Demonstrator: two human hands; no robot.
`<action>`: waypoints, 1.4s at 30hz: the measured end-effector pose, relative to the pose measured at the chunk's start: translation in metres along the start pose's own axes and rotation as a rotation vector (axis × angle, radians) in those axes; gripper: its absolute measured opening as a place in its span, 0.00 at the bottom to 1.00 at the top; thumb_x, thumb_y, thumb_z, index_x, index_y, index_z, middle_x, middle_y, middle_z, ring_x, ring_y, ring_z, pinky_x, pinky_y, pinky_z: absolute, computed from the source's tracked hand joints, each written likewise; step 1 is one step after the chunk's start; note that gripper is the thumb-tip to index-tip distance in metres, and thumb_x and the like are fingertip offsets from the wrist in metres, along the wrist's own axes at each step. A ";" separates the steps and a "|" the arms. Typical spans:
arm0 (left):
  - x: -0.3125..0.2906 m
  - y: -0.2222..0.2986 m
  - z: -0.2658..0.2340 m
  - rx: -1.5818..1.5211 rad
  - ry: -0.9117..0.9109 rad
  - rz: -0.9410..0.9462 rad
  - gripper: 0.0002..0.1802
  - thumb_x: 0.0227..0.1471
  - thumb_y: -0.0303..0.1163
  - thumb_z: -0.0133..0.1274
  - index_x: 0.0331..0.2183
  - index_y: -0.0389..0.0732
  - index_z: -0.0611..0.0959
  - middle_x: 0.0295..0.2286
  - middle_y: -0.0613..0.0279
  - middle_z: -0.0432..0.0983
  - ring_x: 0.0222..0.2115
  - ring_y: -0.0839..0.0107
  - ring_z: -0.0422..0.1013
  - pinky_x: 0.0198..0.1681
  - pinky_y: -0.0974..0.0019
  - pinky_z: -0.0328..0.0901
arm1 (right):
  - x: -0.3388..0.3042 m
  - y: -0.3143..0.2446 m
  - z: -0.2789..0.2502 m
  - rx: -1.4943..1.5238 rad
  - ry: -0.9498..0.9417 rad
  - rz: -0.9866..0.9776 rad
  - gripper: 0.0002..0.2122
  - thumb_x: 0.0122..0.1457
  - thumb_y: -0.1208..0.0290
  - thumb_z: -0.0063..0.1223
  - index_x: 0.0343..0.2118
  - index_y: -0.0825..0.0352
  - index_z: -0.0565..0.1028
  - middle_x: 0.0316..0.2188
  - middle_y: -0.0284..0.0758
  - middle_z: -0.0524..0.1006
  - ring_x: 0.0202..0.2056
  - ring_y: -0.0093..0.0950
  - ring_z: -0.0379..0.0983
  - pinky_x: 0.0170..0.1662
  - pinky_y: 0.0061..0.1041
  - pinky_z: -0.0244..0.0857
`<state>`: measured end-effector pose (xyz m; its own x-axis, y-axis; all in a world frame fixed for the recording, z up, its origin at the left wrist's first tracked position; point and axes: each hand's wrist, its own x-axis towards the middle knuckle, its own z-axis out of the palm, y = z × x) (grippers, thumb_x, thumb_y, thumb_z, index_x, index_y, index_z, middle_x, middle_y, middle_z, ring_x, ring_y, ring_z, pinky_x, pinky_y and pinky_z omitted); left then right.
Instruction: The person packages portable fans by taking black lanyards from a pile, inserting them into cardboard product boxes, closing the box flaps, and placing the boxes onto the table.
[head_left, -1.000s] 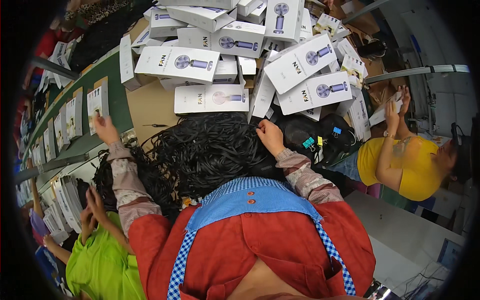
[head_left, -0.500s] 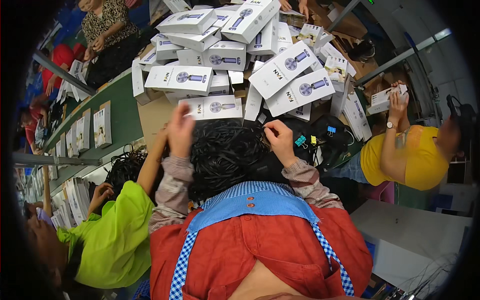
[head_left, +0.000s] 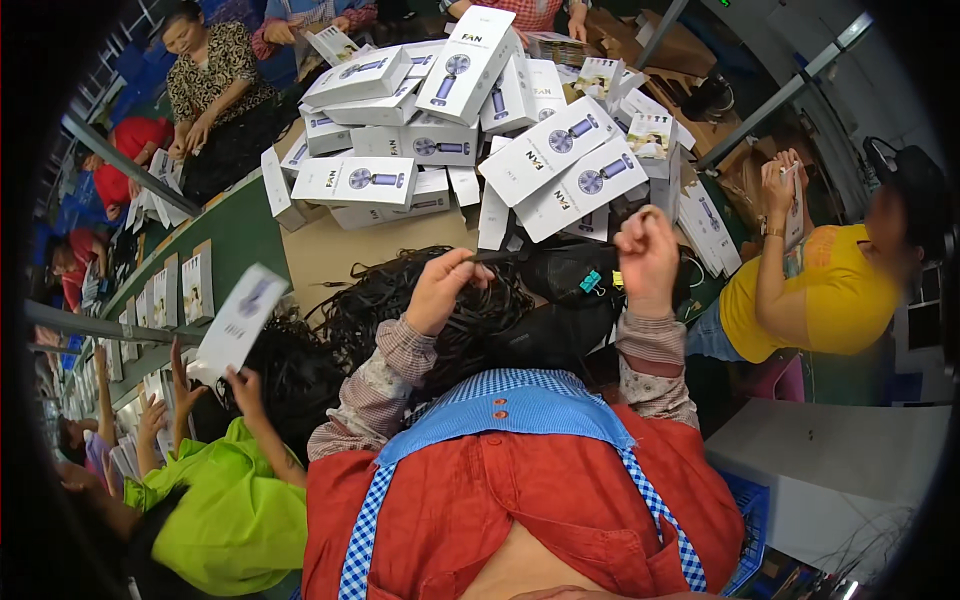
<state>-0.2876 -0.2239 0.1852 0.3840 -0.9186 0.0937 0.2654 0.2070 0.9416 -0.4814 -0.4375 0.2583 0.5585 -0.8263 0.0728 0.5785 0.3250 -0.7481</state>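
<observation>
My left hand is closed, its thumb and fingertips pinching a black cord above a tangled heap of flat black cords. The cord stretches toward my right hand; I cannot tell whether it reaches it. My right hand is raised with its fingertips pressed together, and what they hold is too small to make out. Beneath the right hand, a teal binder clip and a yellow binder clip sit on dark material. White fan boxes lie piled beyond the cords.
At left, a co-worker in a green shirt holds a white fan box. A co-worker in yellow handles another box on the right. More people work across the table. Metal posts rise at the sides, and a blue crate stands low at right.
My left hand has come down and right, now pinching a cord. My right hand has moved up and right. The nearest fan box has left the pile; the green-shirted co-worker now holds a box.
</observation>
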 end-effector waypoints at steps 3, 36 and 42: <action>0.002 0.005 0.006 -0.205 0.025 -0.035 0.10 0.57 0.29 0.41 0.31 0.34 0.74 0.30 0.59 0.72 0.37 0.69 0.69 0.45 0.66 0.61 | 0.001 0.058 0.007 -0.173 -0.169 0.081 0.10 0.59 0.75 0.43 0.43 0.65 0.65 0.34 0.36 0.72 0.23 0.16 0.58 0.25 0.14 0.54; 0.015 -0.088 -0.001 -0.541 0.071 -0.584 0.12 0.52 0.27 0.49 0.39 0.36 0.75 0.33 0.55 0.75 0.38 0.62 0.72 0.45 0.62 0.67 | 0.133 0.049 -0.157 -0.221 0.298 0.212 0.13 0.54 0.65 0.57 0.20 0.59 0.64 0.12 0.21 0.56 0.11 0.13 0.49 0.14 0.15 0.41; 0.007 -0.081 0.003 -0.525 0.161 -0.611 0.09 0.53 0.26 0.47 0.38 0.36 0.75 0.31 0.56 0.75 0.35 0.64 0.73 0.43 0.64 0.68 | 0.125 0.059 -0.115 -0.264 0.280 0.308 0.07 0.49 0.71 0.60 0.27 0.66 0.72 0.15 0.25 0.66 0.12 0.16 0.58 0.14 0.17 0.48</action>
<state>-0.3092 -0.2480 0.1101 0.1497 -0.8689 -0.4718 0.8326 -0.1466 0.5341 -0.4457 -0.5748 0.1470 0.4779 -0.8138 -0.3306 0.2212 0.4757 -0.8513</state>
